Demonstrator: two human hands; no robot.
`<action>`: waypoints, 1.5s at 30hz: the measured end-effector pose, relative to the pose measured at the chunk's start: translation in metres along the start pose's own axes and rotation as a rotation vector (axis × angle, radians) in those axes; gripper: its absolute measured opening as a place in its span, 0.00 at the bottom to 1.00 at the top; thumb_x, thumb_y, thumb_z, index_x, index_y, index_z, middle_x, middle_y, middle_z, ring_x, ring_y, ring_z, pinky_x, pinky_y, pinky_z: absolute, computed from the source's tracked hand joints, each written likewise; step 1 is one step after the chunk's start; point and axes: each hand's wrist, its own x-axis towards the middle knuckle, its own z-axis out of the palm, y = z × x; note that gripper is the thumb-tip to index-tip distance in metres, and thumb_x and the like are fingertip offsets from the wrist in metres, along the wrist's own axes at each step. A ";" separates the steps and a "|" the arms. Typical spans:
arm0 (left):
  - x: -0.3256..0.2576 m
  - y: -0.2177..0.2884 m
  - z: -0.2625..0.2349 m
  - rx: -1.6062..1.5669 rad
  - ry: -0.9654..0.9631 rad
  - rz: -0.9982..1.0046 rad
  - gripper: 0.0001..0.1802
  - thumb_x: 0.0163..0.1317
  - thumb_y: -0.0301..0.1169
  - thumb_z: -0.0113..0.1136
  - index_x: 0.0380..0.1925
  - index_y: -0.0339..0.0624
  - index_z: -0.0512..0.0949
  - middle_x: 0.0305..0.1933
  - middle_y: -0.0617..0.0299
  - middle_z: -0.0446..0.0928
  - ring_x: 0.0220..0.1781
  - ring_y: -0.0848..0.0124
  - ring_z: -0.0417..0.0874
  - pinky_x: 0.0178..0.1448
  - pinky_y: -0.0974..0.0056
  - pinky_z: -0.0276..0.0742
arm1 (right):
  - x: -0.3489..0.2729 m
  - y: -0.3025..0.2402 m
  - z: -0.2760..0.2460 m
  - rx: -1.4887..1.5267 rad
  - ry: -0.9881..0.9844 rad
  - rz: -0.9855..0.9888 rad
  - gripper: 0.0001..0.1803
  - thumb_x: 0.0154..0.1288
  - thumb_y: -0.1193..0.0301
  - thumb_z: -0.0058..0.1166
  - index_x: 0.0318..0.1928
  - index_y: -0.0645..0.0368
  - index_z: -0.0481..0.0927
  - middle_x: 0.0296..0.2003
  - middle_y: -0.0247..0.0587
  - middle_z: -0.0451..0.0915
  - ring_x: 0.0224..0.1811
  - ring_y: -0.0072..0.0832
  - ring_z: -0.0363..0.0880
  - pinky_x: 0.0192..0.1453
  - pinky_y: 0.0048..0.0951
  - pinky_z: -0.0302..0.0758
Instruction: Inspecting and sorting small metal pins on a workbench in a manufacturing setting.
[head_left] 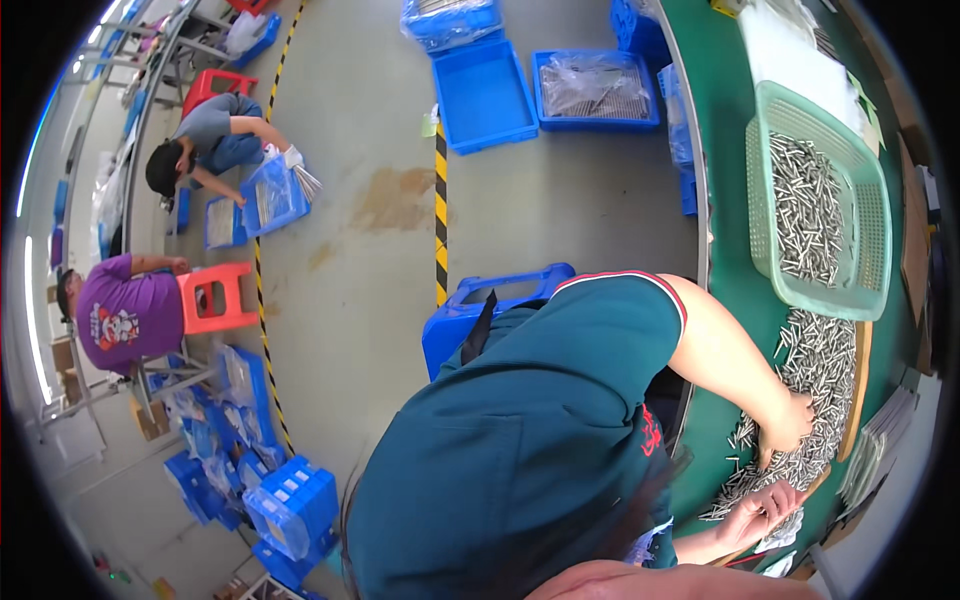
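Note:
A long heap of small silvery metal pins (825,375) lies on the green tabletop (722,240). My left hand (788,425) reaches down into this heap with bent fingers; its fingertips are partly hidden among the pins. Nearer the heap's lower end, my right hand (755,513) is held with the fingers curled in, and what they may grip is too small to make out. Beyond my left hand stands a pale green plastic basket (873,215) holding many more loose pins. A few pins lie scattered along the heap's edge.
A wooden strip (856,395) borders the heap. Stacked papers (880,450) lean behind it. Blue crates (485,95) and a blue stool (455,330) stand on the floor. Across the aisle, one person (215,140) bends over crates; another in purple (135,310) sits by a red stool (225,300).

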 end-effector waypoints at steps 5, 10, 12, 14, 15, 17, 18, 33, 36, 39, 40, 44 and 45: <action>0.001 -0.001 -0.015 -0.001 -0.088 0.028 0.32 0.43 0.64 0.54 0.37 0.52 0.80 0.46 0.59 0.74 0.53 0.60 0.69 0.53 0.55 0.62 | 0.016 0.013 0.006 -0.013 0.038 0.011 0.09 0.68 0.68 0.38 0.41 0.59 0.70 0.26 0.29 0.61 0.27 0.18 0.63 0.28 0.19 0.64; -0.004 0.005 -0.032 -0.014 -0.157 0.011 0.27 0.47 0.58 0.55 0.39 0.53 0.80 0.46 0.63 0.75 0.53 0.62 0.69 0.53 0.54 0.62 | 0.026 0.023 0.011 -0.077 0.124 -0.006 0.09 0.68 0.67 0.39 0.39 0.59 0.70 0.24 0.29 0.61 0.25 0.18 0.63 0.27 0.19 0.64; -0.005 0.006 -0.032 -0.018 -0.136 0.008 0.24 0.48 0.55 0.55 0.39 0.53 0.80 0.45 0.65 0.76 0.53 0.63 0.70 0.52 0.53 0.63 | 0.027 0.023 0.011 -0.098 0.122 0.003 0.09 0.68 0.67 0.39 0.38 0.59 0.70 0.24 0.29 0.61 0.25 0.18 0.63 0.27 0.19 0.65; -0.005 0.006 -0.031 -0.021 -0.149 0.008 0.21 0.49 0.52 0.55 0.38 0.54 0.80 0.43 0.66 0.77 0.51 0.64 0.71 0.51 0.53 0.63 | 0.029 0.021 0.010 -0.113 0.120 0.015 0.09 0.68 0.67 0.39 0.38 0.59 0.70 0.24 0.29 0.62 0.25 0.18 0.63 0.27 0.19 0.65; -0.004 0.006 -0.030 -0.022 -0.156 0.010 0.20 0.49 0.51 0.55 0.38 0.54 0.80 0.43 0.67 0.77 0.51 0.64 0.72 0.51 0.53 0.63 | 0.029 0.020 0.009 -0.104 0.114 0.013 0.09 0.67 0.67 0.39 0.38 0.60 0.70 0.24 0.30 0.62 0.25 0.18 0.63 0.27 0.20 0.65; 0.001 0.008 -0.027 -0.020 -0.171 0.024 0.18 0.49 0.48 0.55 0.37 0.54 0.80 0.41 0.68 0.78 0.49 0.65 0.73 0.50 0.53 0.63 | 0.027 0.015 0.009 -0.095 0.104 0.004 0.09 0.67 0.68 0.39 0.37 0.60 0.70 0.24 0.30 0.62 0.25 0.18 0.63 0.26 0.20 0.66; 0.003 0.010 -0.025 -0.020 -0.179 0.033 0.17 0.49 0.46 0.55 0.37 0.55 0.80 0.40 0.69 0.78 0.49 0.65 0.73 0.50 0.53 0.63 | 0.026 0.012 0.008 -0.108 0.094 -0.021 0.09 0.67 0.68 0.39 0.37 0.60 0.70 0.25 0.30 0.63 0.25 0.19 0.64 0.26 0.21 0.66; 0.011 -0.003 -0.009 -0.166 0.242 0.066 0.08 0.45 0.38 0.53 0.19 0.50 0.79 0.20 0.64 0.77 0.26 0.63 0.79 0.28 0.55 0.71 | 0.002 -0.015 -0.015 -0.283 0.059 -0.219 0.10 0.63 0.75 0.46 0.44 0.63 0.69 0.35 0.35 0.66 0.35 0.19 0.65 0.34 0.20 0.69; 0.001 0.000 -0.031 -0.274 0.305 0.060 0.07 0.44 0.38 0.53 0.18 0.52 0.78 0.20 0.64 0.75 0.30 0.63 0.79 0.29 0.57 0.72 | -0.005 -0.025 -0.026 -0.220 0.098 -0.124 0.10 0.65 0.73 0.44 0.44 0.64 0.70 0.31 0.34 0.67 0.30 0.19 0.64 0.31 0.19 0.67; -0.018 -0.011 -0.040 -0.325 0.283 0.002 0.07 0.47 0.36 0.51 0.19 0.50 0.77 0.25 0.60 0.77 0.32 0.60 0.78 0.33 0.55 0.74 | 0.009 0.012 -0.026 -0.344 0.287 -0.302 0.11 0.66 0.68 0.44 0.45 0.58 0.71 0.32 0.31 0.73 0.31 0.16 0.69 0.28 0.19 0.65; -0.020 -0.015 -0.038 -0.337 0.330 0.029 0.08 0.48 0.37 0.51 0.21 0.48 0.77 0.26 0.59 0.77 0.33 0.58 0.78 0.36 0.55 0.74 | 0.010 0.013 -0.026 -0.323 0.279 -0.259 0.12 0.66 0.67 0.45 0.47 0.58 0.71 0.33 0.31 0.74 0.32 0.16 0.71 0.28 0.18 0.65; -0.018 -0.017 -0.040 -0.395 0.232 -0.058 0.08 0.50 0.35 0.53 0.24 0.43 0.78 0.26 0.54 0.77 0.34 0.55 0.78 0.39 0.54 0.73 | 0.011 0.020 -0.021 -0.366 0.305 -0.275 0.15 0.63 0.58 0.47 0.41 0.57 0.72 0.33 0.31 0.73 0.31 0.16 0.71 0.26 0.16 0.65; -0.018 -0.013 -0.050 -0.444 0.232 -0.097 0.08 0.52 0.34 0.55 0.28 0.43 0.79 0.29 0.56 0.78 0.34 0.56 0.78 0.40 0.55 0.73 | 0.009 0.017 -0.023 -0.392 0.297 -0.274 0.16 0.63 0.57 0.48 0.41 0.57 0.71 0.32 0.31 0.73 0.30 0.16 0.71 0.25 0.15 0.64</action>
